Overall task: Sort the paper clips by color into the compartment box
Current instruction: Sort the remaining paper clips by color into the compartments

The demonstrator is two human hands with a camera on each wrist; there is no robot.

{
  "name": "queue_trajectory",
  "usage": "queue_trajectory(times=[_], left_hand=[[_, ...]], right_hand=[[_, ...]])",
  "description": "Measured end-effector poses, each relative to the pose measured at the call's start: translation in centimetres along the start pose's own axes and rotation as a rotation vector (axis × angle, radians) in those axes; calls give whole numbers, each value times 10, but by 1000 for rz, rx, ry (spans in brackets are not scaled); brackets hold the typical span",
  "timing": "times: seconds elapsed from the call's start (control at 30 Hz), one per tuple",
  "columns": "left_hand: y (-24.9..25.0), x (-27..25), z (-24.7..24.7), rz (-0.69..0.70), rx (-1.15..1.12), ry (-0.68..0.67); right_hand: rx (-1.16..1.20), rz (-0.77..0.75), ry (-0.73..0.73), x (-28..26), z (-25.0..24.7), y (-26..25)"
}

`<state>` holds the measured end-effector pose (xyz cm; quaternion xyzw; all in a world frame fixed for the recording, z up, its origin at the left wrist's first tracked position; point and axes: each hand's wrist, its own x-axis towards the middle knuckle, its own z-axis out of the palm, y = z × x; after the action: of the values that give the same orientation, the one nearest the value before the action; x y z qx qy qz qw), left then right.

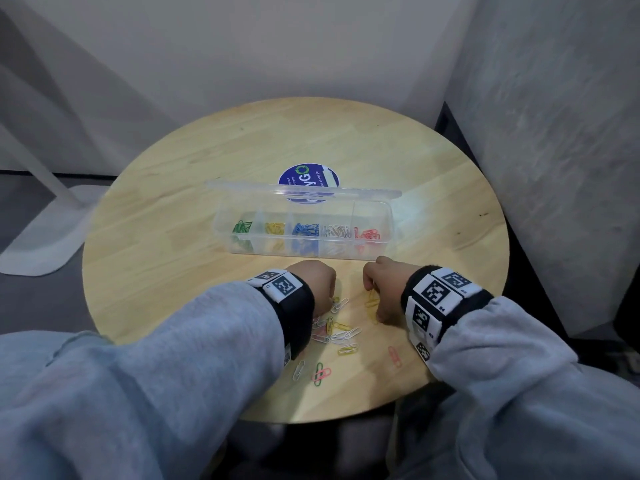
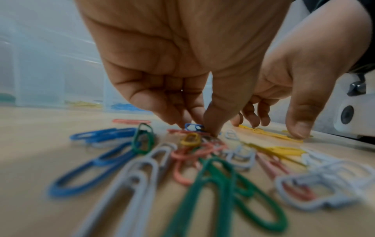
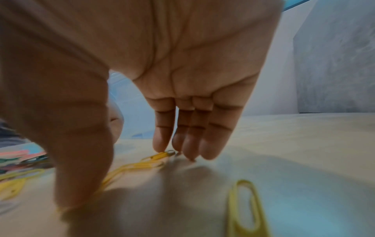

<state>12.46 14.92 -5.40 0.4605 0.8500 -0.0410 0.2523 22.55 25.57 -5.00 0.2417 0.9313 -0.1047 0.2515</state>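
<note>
Our left hand pinches down into the mixed paper clips at frame centre, while our right hand presses spread fingertips and thumb on yellow clips at lower left. We judge them light, stiff and slippery lying flat, so we'd lift one rounded end. The compartment box sits mid-frame, open.

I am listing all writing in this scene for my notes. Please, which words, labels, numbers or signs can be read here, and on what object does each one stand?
"yGO": large letters on the round blue sticker on the table, partly hidden by the box lid.
Small white lines on that sticker: too small to read.
Black-and-white square codes and tiny characters on both wristbands: not readable.
Nothing else carries text.
</note>
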Motion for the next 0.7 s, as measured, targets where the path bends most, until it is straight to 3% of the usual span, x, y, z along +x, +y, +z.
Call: queue_trajectory(times=[0.7], left_hand=[[2,-8,-1,-60,-139,-29]], right_hand=[[15,-91,-40,3,-1,-3]])
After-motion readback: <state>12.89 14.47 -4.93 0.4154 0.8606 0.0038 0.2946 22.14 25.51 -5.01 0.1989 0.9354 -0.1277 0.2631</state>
